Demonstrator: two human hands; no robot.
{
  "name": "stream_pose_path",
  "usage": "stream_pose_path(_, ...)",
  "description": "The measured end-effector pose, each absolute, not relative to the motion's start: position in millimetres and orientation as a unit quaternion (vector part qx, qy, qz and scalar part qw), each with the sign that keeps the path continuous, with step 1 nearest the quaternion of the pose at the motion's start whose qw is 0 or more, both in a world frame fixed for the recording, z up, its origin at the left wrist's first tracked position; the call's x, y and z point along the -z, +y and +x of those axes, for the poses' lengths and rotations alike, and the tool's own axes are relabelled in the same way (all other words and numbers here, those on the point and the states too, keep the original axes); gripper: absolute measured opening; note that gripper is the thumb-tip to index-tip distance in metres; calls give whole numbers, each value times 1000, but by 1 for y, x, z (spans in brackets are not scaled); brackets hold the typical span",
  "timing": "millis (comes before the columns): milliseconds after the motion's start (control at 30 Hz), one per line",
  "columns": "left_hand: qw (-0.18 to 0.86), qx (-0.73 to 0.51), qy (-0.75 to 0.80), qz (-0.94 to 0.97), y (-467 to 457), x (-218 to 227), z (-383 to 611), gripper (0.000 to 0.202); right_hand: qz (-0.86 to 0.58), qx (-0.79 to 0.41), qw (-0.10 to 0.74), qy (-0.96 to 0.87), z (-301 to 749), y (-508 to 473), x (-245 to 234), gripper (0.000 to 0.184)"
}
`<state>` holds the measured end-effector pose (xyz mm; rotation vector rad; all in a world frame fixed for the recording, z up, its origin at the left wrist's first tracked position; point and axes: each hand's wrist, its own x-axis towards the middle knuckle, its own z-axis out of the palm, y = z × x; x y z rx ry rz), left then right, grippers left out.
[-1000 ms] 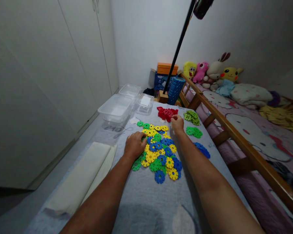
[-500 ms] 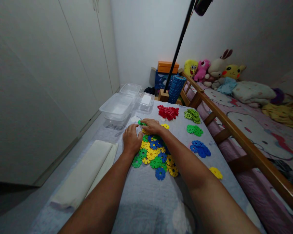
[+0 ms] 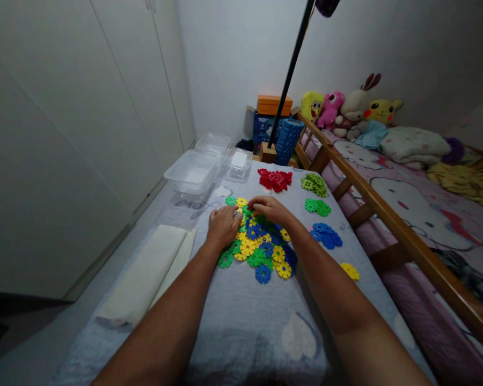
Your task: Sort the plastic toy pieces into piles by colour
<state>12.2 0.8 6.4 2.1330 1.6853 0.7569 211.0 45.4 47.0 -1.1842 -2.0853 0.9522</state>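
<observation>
A mixed heap of notched, flower-shaped plastic discs in yellow, green and blue lies on the cloth-covered table. My left hand rests flat along the heap's left side, fingers stretched forward and touching discs. Over the far part of the heap, my right hand has its fingers bent down at a green disc. Its thumb and whatever is between its fingertips are hidden. A lone green disc and a yellow disc lie just beyond the fingers.
Sorted piles line the right: red pieces, light green discs, green discs, blue discs and yellow discs. Clear plastic containers stand back left. A folded cream cloth lies left; a wooden bed rail borders the right.
My right hand has drawn back and right, uncovering a green disc and a yellow disc at the far edge. The left hand has shifted slightly right, its fingers closer together.
</observation>
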Motion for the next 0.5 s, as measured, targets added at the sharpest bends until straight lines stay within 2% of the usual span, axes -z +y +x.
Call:
stream_pose_path(67,168,-266,571,758,0,-7,13,36,-491,-329,327,-737,224,45,-45,29)
stream_pose_path(167,171,-268,546,775,-1,-6,12,33,-574,-240,329,-710,235,49,-37,34)
stream_pose_path(333,178,-292,529,777,-1,-6,11,28,-641,-176,214,-715,230,50,-24,45)
stream_pose_path(500,217,-315,521,763,-1,-11,9,20,-624,-180,149,-746,220,44,-31,31)
